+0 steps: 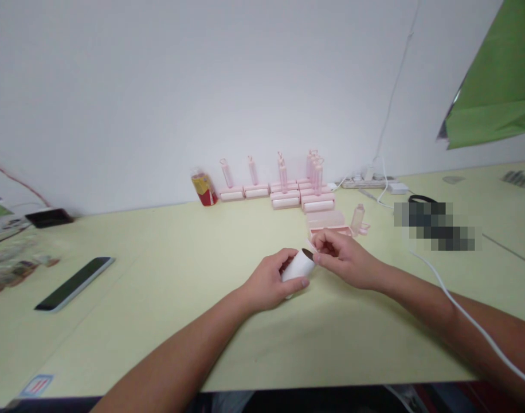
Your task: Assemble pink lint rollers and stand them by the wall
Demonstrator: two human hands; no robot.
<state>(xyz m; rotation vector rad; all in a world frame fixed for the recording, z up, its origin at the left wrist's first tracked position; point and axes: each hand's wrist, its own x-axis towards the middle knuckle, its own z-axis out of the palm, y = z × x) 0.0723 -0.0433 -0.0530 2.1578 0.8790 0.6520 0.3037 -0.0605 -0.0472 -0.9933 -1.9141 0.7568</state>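
My left hand (pixel 269 282) wraps round a white sticky-paper roll (pixel 297 267), held tilted above the table with its dark hollow end up and to the right. At that end my right hand (pixel 348 259) is closed in a pinch, thumb and fingers on the roll's upper edge, where a thin pale edge of sheet shows. Just behind the right hand lies an open pink case (pixel 313 232) with a clear pinkish cover (pixel 325 219). Beside the case stands a clear pink handle piece (pixel 357 217) with a small pink part at its foot.
Along the wall stand several pink lint-roller sets (pixel 285 198) with upright handles. Left of them is a red and yellow can (pixel 204 186). A phone (pixel 75 284) lies at left, another dark phone (pixel 50 217) behind. A power strip (pixel 365 182) and white cable (pixel 460 312) are at right.
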